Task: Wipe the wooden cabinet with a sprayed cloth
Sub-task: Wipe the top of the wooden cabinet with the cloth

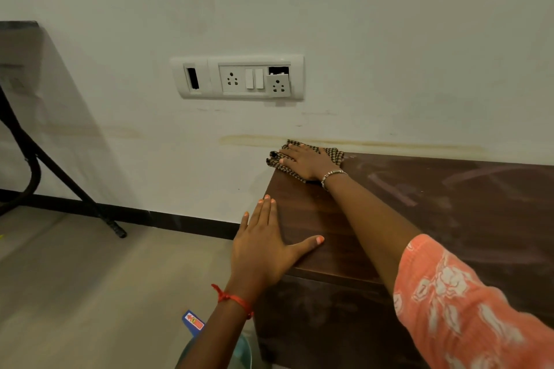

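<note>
**Dark wood top, checked cloth, matt wall**

The cabinet (419, 219) is dark brown wood grain with a slight sheen, smeary streaks toward 3 o'clock. The cloth (335, 154) up at 12 looks woven, a coarse brown-and-black check. Wall (389, 39) is matt white paint, stained yellowish just above the cabinet. Switchboard (238, 76) is smooth white plastic. Floor (90, 278) looks matt grey.
</note>
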